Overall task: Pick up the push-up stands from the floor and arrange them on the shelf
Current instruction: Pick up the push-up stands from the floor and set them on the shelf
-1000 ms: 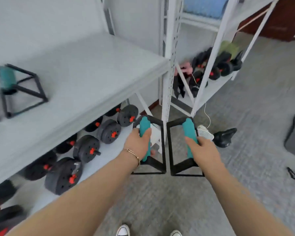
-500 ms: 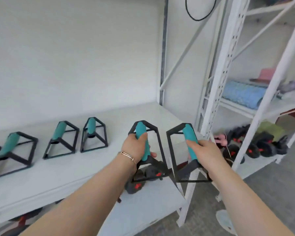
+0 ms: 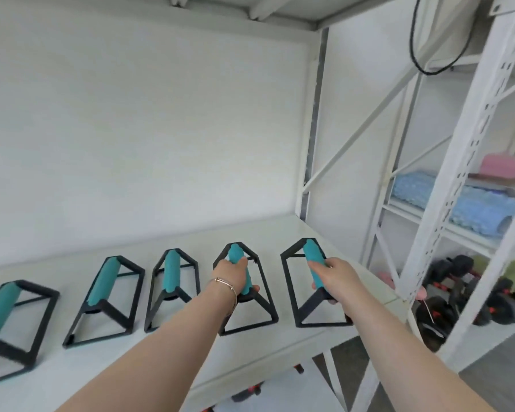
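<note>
1. We are gripping 2 push-up stands, both resting on the white shelf [image 3: 283, 233] at the right end of a row.
2. Our left hand [image 3: 232, 275] is wrapping closed around the teal grip of the left stand [image 3: 244, 289].
3. Our right hand [image 3: 332, 278] is clasping the right stand [image 3: 311, 281] likewise.
4. 3 more stands [image 3: 170, 286] are sitting leftward.

Readable text: none that you can make out anywhere in your view.
Push-up stands [image 3: 315, 288]: you see plain black frames and teal grips, no brand or number.
Shelf [image 3: 280, 233]: bare white board, no label or sign.
Shelf post [image 3: 470, 138]: punched holes only, no markings.
</note>
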